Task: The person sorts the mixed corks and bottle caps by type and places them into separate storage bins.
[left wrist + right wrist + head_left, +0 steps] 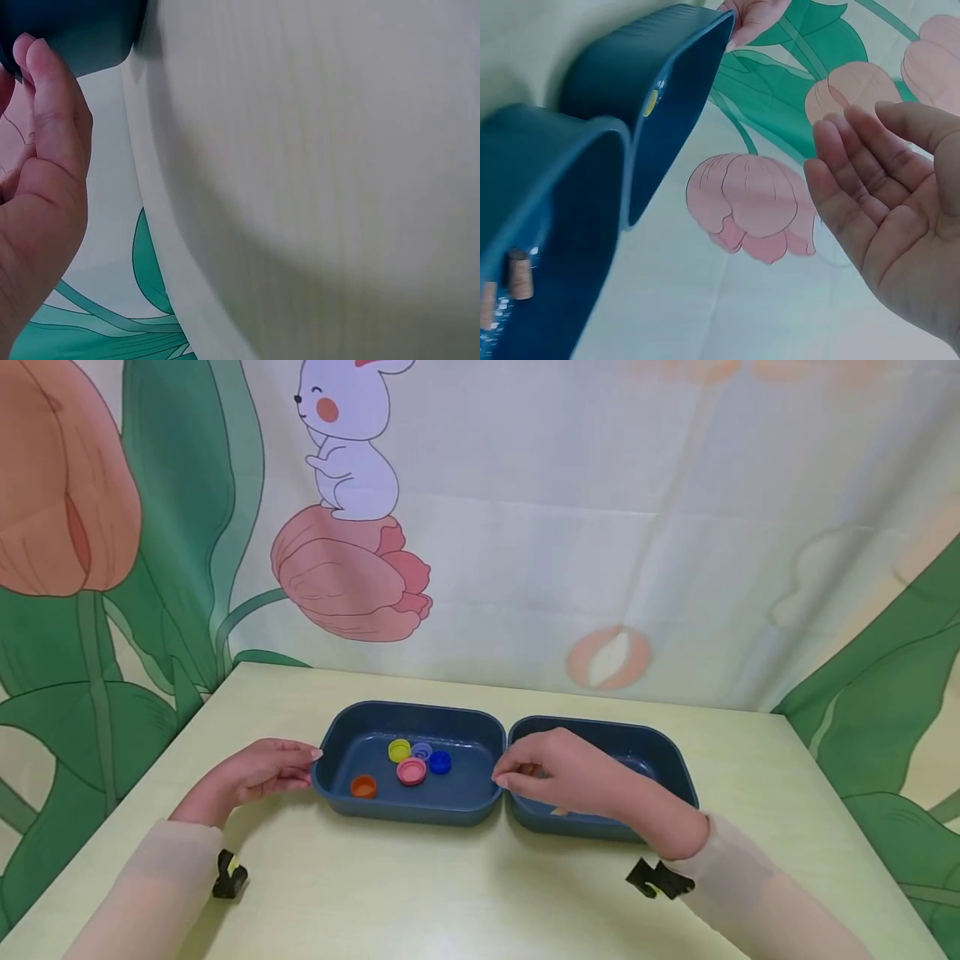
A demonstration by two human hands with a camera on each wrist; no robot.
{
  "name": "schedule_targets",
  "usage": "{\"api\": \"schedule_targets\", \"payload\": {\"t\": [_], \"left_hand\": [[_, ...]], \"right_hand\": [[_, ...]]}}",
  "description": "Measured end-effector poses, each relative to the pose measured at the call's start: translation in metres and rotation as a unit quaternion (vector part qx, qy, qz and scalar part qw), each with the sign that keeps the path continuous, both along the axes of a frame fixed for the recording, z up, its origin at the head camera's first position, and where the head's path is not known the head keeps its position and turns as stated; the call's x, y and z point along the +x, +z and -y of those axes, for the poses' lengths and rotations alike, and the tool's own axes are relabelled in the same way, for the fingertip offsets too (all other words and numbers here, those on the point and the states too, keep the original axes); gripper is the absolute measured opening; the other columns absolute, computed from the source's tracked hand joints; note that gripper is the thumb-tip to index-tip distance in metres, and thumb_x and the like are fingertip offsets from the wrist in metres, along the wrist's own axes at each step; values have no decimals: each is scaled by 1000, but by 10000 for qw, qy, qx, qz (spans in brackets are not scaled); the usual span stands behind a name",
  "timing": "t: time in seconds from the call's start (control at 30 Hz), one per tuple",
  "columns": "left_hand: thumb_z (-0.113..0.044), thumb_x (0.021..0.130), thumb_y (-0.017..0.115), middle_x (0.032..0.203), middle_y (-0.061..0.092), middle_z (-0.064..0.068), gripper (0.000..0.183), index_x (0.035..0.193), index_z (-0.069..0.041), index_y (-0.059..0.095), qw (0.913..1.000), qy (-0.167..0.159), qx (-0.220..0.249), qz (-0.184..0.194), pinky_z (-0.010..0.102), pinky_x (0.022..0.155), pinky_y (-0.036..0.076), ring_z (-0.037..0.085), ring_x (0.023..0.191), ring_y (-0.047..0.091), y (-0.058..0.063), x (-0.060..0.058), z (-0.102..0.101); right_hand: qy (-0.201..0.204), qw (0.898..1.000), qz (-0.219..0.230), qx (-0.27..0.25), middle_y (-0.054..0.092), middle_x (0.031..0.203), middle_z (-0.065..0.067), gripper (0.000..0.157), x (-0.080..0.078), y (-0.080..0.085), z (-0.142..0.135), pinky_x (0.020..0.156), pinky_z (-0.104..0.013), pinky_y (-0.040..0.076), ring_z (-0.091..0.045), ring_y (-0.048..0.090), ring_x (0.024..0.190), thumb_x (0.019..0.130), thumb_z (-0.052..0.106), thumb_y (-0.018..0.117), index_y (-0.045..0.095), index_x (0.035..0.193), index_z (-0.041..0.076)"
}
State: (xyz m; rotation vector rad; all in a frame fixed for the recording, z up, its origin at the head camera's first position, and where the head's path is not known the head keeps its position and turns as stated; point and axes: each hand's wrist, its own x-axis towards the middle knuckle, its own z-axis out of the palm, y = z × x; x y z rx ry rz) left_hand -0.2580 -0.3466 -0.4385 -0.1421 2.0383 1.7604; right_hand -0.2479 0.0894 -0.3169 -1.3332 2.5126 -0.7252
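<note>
Two dark blue trays stand side by side on the table. In the left tray (412, 811) lie bottle caps: a yellow one (399, 750), a purple one (422, 752), a blue one (440, 762), a pink one (411, 772) and, apart, an orange one (363, 787). My left hand (273, 768) pinches that tray's left rim, its fingers against the outer wall. Over the seam between the trays hovers my right hand (558, 772), fingers loosely curled around nothing. The right tray (600, 827) holds cork-like cylinders (521, 274), partly hidden under this hand in the head view.
Behind the pale table (420, 893) hangs a curtain (525, 527) printed with tulips, leaves and a rabbit. The trays' long sides run along the table, nearer its back edge. A black clip (229, 875) sits on the left sleeve, another (660, 878) on the right.
</note>
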Motion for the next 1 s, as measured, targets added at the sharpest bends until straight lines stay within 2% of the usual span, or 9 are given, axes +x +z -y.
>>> {"api": "schedule_targets", "payload": {"t": [0.17,0.4,0.57,0.7,0.77,0.83,0.9,1.0], "left_hand": [[-19,106,57,82,72,-7,20,114,-4,67,10000,-33,-77,-39,19,78,62,6,76,69,2,-1,0],[-21,107,56,81,70,-7,37,127,9,60,9990,-74,-408,-151,19,77,62,6,76,67,0,-2,-3],[-22,107,56,81,68,-7,47,131,18,53,9953,-116,-868,-416,19,75,62,6,76,66,4,0,-7],[-22,106,55,81,66,-5,46,127,19,56,9873,-128,-1434,-678,20,73,62,6,75,66,8,5,-8],[-21,106,56,82,67,-3,43,123,18,59,9806,-107,-1783,-807,22,72,62,8,74,66,11,8,-9],[-22,105,58,83,67,2,40,117,16,62,9699,-78,-2234,-964,24,70,62,10,73,67,15,11,-10],[-23,104,60,84,68,8,38,112,14,65,9524,-91,-2811,-1178,25,67,60,12,71,66,21,13,-12],[-27,102,63,86,70,16,37,107,10,68,9185,-106,-3630,-1562,27,64,52,16,71,65,32,18,-14]], "right_hand": [[-176,9992,117,-336,78,102,-2,16,10,-17,-19,73,-19,56,3,60,79,102,16,63,78,107,12],[-650,9955,470,-499,78,99,-2,16,24,-44,-45,73,-19,55,4,60,78,101,15,63,77,108,10],[-1038,9919,589,-432,78,100,-4,17,35,-64,-65,73,-18,55,4,62,82,101,18,64,77,107,9],[-1267,9894,648,-298,78,98,-6,18,40,-76,-82,71,-18,55,6,60,82,101,18,64,77,106,6],[-1376,9880,659,-256,78,97,-5,19,42,-79,-91,70,-18,54,7,59,81,101,19,65,77,106,6],[-1521,9862,613,-213,78,95,-4,19,43,-81,-100,69,-18,53,7,57,79,101,20,65,77,105,6],[-1706,9841,466,-154,77,94,-2,18,45,-80,-111,68,-19,51,6,55,78,100,20,66,77,104,8],[-2116,9772,135,-119,76,94,1,13,46,-75,-125,67,-19,51,6,55,78,99,18,67,78,102,11]]}}
